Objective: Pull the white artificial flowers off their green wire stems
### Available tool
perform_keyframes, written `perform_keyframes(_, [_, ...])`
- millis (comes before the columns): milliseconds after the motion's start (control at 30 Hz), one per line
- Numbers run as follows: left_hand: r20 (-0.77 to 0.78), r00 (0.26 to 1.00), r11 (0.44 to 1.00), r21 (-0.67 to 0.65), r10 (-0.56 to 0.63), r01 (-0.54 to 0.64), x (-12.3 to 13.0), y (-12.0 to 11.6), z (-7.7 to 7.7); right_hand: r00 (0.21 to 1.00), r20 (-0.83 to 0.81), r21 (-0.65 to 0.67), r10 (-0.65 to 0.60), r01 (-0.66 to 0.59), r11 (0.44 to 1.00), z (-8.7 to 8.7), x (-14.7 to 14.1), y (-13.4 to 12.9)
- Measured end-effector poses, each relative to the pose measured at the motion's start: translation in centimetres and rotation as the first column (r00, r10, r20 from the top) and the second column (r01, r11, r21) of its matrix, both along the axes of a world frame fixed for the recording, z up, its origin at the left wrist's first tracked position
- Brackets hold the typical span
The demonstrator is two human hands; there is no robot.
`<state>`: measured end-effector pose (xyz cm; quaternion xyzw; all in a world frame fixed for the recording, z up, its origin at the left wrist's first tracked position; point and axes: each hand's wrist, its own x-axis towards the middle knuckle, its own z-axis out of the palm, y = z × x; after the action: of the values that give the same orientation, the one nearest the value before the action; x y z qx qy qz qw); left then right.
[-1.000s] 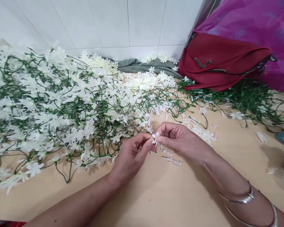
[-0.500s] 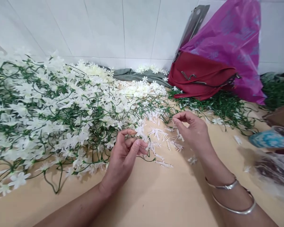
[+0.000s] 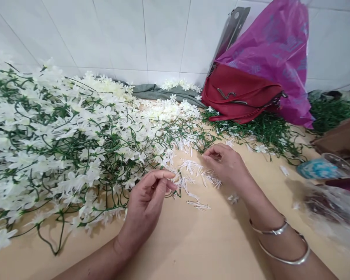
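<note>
My left hand [image 3: 147,208] is closed, thumb against the curled fingers, around a thin green artificial flower stem [image 3: 178,190] whose end shows just past the fingertips. My right hand [image 3: 228,163] is in a pinch above the far side of the loose white stamens [image 3: 189,165]; whatever lies between its fingertips is too small to make out. Left of my hands, and partly behind the left one, spreads a large heap of white artificial flowers [image 3: 84,136] on green stems. A single small white flower [image 3: 233,198] lies below my right wrist.
At the back, a red bag [image 3: 241,93] leans beside a purple plastic bag [image 3: 279,50] against the tiled wall. Green stems [image 3: 262,130] lie under them. On the right are a blue-patterned cup [image 3: 320,168] on its side and a clear plastic bag [image 3: 335,210].
My right hand has moved slightly left and down, closer to my left hand. My left fingers have closed further, and less of the stem shows beyond them. The view has shifted slightly right.
</note>
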<state>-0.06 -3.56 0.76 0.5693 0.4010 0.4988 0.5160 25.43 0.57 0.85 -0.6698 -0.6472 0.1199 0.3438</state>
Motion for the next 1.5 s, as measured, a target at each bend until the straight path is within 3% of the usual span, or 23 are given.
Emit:
perform_keyframes(100, [0.019, 1.000, 0.999, -0.038, 0.010, -0.009, 0.1, 0.1, 0.0, 0.985, -0.159, 0.053, -0.070, 0.080, 0.995, 0.4, -0.2, -0.1])
perform_keyframes(233, [0.017, 1.000, 0.999, -0.044, 0.017, -0.016, 0.1, 0.1, 0.1, 0.911, -0.413, 0.102, -0.014, 0.062, 0.993, 0.8, -0.2, -0.2])
perform_keyframes(300, [0.014, 1.000, 0.999, -0.037, 0.026, -0.025, 0.1, 0.1, 0.1, 0.885, -0.466, 0.115, -0.002, 0.062, 0.991, 0.8, -0.2, -0.2])
perform_keyframes(767, [0.017, 0.999, 0.998, -0.058, 0.038, -0.037, -0.1, 0.3, -0.1, 0.965, -0.258, 0.115, -0.053, 0.085, 0.990, 1.1, -1.1, -0.3])
perform_keyframes(1000, [-0.013, 0.999, 0.999, -0.004, 0.047, -0.047, 0.0, 0.1, -0.2, 0.950, -0.187, 0.180, -0.250, 0.283, 0.942, 1.5, 3.1, 0.1])
perform_keyframes(1200, [-0.170, 0.985, 0.982, 0.181, -0.016, 0.047, -0.3, -0.2, -1.0, 0.839, -0.412, 0.179, -0.356, 0.457, 0.871, -0.3, 6.4, 0.8])
perform_keyframes(1367, [-0.228, 0.973, 0.964, 0.253, -0.023, 0.082, -0.1, -0.1, -1.1, 0.820, -0.471, 0.113, -0.325, 0.422, 0.900, -1.7, 4.8, -2.3])
perform_keyframes(1500, [-0.226, 0.973, 0.960, 0.261, -0.041, 0.101, 0.2, -0.2, -0.9, 0.768, -0.564, 0.094, -0.302, 0.423, 0.902, -2.2, 0.2, -3.6])
